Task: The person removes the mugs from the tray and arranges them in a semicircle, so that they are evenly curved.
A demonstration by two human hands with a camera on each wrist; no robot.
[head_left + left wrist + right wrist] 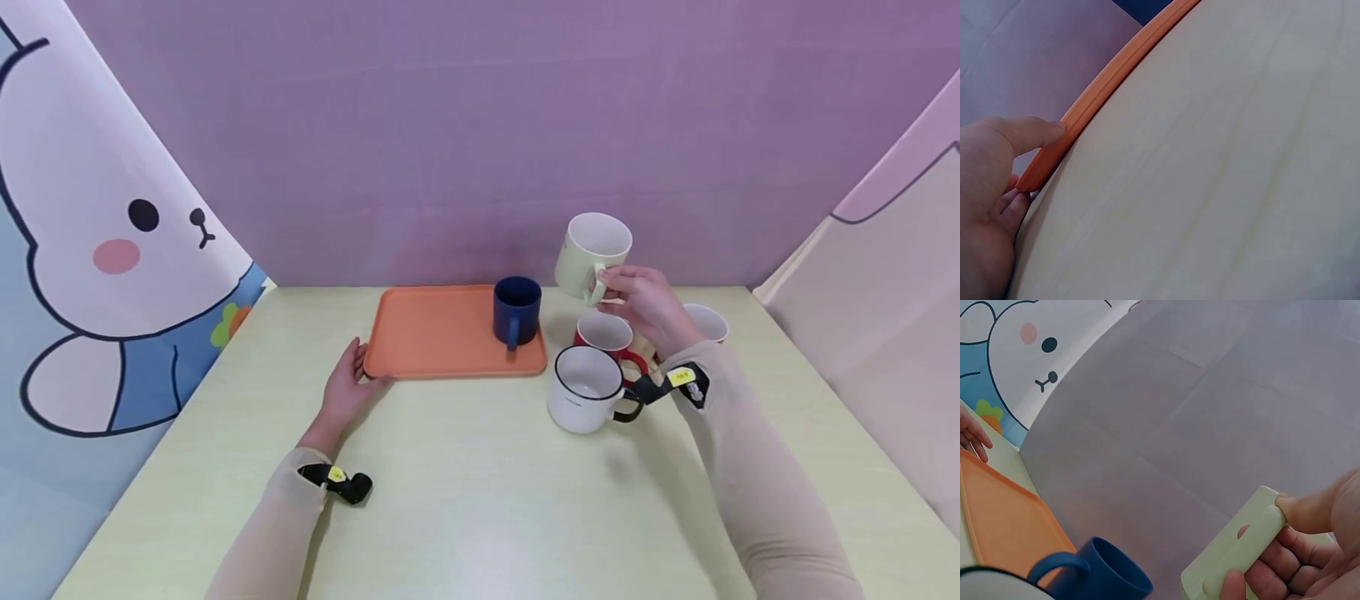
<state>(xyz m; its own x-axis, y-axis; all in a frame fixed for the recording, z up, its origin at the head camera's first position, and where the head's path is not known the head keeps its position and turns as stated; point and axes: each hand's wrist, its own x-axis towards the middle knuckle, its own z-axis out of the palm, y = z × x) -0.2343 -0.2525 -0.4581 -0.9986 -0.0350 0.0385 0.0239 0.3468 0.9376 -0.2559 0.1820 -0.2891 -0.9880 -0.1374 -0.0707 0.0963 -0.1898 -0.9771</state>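
Note:
A pale green mug [573, 262] is up in the air at the right, tilted a little. My right hand [641, 304] grips its handle [1247, 550] between thumb and fingers. At the near left corner of the orange tray [427, 333], my left hand [348, 392] holds the rim, its thumb [1035, 134] along the front edge and its fingers round the left side. A dark blue mug [516, 310] stands upright on the tray's right part, handle toward me.
Right of the tray stand a white mug with a black rim [581, 404] and a red mug [603, 333], white inside. Another mug [705, 321] shows partly behind my right wrist. A purple cloth backdrop [450, 167] rises at the table's far edge.

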